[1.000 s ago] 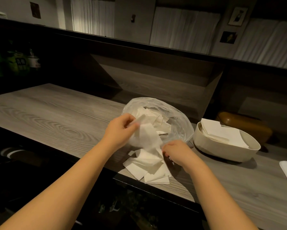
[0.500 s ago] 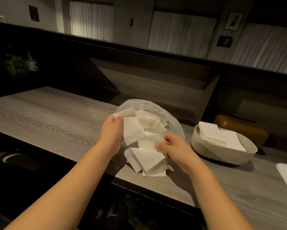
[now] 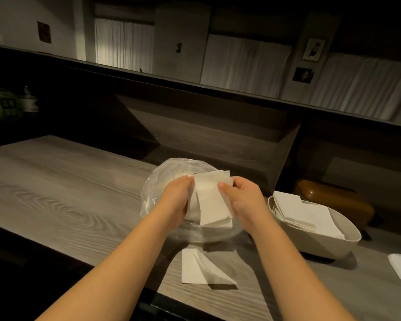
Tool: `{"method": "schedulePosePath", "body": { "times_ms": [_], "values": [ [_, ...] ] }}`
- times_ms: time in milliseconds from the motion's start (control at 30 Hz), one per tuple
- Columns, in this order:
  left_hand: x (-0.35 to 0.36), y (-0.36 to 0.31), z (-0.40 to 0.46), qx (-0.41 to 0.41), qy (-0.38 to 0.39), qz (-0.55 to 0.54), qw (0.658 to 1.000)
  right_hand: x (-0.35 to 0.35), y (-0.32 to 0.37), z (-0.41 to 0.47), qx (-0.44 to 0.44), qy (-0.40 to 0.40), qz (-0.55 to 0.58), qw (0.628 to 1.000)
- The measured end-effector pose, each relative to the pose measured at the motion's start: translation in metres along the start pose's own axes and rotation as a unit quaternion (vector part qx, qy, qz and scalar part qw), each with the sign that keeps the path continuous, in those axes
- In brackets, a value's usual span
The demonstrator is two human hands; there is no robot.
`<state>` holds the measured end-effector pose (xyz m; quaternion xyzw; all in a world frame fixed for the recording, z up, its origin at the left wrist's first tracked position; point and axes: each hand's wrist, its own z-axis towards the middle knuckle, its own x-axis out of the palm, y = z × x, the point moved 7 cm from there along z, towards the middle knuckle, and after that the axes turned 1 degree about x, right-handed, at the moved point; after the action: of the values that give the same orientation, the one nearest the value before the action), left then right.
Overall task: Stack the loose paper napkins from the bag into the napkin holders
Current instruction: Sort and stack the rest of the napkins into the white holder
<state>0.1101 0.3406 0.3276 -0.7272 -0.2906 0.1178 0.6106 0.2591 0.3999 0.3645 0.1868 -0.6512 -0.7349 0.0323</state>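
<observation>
Left hand (image 3: 175,200) and right hand (image 3: 242,198) both gripping a bundle of napkins (image 3: 212,200) above the clear plastic bag (image 3: 153,193), few loose napkins (image 3: 201,267) flat on wooden counter (image 3: 55,193), white napkin holder (image 3: 322,242) half filled at right

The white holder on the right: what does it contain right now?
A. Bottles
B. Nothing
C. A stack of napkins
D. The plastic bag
C: the white holder has a stack of napkins lying inside it, while the plastic bag sits apart to its left.
</observation>
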Motion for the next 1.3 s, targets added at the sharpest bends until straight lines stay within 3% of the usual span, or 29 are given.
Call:
{"method": "schedulePosePath", "body": {
  "times_ms": [133, 300, 433, 567, 667, 767, 833, 900, 1033, 1200, 1300],
  "values": [
    [0.008, 0.013, 0.002, -0.012, 0.046, -0.094, 0.994, 0.014, -0.003, 0.006, -0.036, -0.044, -0.002, 0.998],
    [0.008, 0.015, 0.006, 0.022, 0.067, -0.001, 0.998, 0.03, -0.009, 0.012, -0.03, -0.019, 0.013, 0.999],
    [-0.01, 0.008, 0.01, -0.011, 0.057, -0.151, 0.987, 0.003, 0.005, -0.007, -0.142, -0.043, -0.132, 0.98],
    [-0.018, 0.017, 0.01, -0.026, 0.054, -0.205, 0.977, -0.003, -0.01, -0.038, -0.117, 0.122, -0.233, 0.958],
    [-0.015, 0.026, 0.007, -0.04, 0.061, -0.232, 0.97, -0.002, -0.023, -0.062, -0.069, 0.264, -0.216, 0.938],
    [-0.017, 0.027, 0.007, -0.034, 0.051, -0.216, 0.975, 0.004, -0.036, -0.081, -0.074, 0.337, -0.317, 0.883],
    [-0.019, 0.026, 0.007, -0.025, 0.049, -0.207, 0.977, 0.01, -0.04, -0.087, -0.122, 0.323, -0.378, 0.859],
    [-0.019, 0.026, 0.007, -0.016, 0.053, -0.197, 0.979, 0.01, -0.033, -0.086, -0.16, 0.277, -0.35, 0.88],
    [-0.019, 0.023, 0.001, 0.005, 0.084, -0.138, 0.987, -0.012, -0.009, -0.072, -0.111, 0.215, -0.208, 0.948],
    [-0.014, 0.021, -0.005, 0.019, 0.136, -0.044, 0.99, -0.001, 0.029, -0.045, -0.124, 0.16, -0.133, 0.97],
    [-0.011, 0.023, -0.01, -0.023, 0.157, -0.056, 0.986, 0.015, 0.031, -0.024, -0.103, 0.103, -0.137, 0.98]
  ]
}}
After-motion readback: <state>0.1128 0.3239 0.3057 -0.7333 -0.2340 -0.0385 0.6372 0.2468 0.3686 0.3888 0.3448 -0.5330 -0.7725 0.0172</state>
